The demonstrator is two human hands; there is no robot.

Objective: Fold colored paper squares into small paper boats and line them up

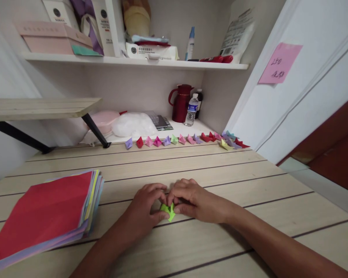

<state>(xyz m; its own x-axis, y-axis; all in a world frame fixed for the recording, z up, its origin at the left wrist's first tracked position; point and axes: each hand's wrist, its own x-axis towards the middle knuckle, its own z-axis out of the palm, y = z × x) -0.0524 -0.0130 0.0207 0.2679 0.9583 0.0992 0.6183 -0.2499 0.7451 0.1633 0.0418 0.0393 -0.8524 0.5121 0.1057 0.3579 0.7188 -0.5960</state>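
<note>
the lime-green folded paper [171, 215] sits at the middle of the tabletop [197, 247], between the left hand [145, 204] and right hand [193, 199]; the fingers of both pinch it narrowly, probably so 2 opposing grips steady such small folds. the stack of coloured paper sheets [49, 216] lies left, likely for easy reach; origami boats [157, 141] line the back edge, seemingly to leave working room.

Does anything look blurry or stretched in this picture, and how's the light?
In the head view: soft light, with a shadow under the right forearm; the paper stack looks stretched, its near edges soft; the white panel leans, perhaps from a wide lens; the green paper is small but distinct.
</note>
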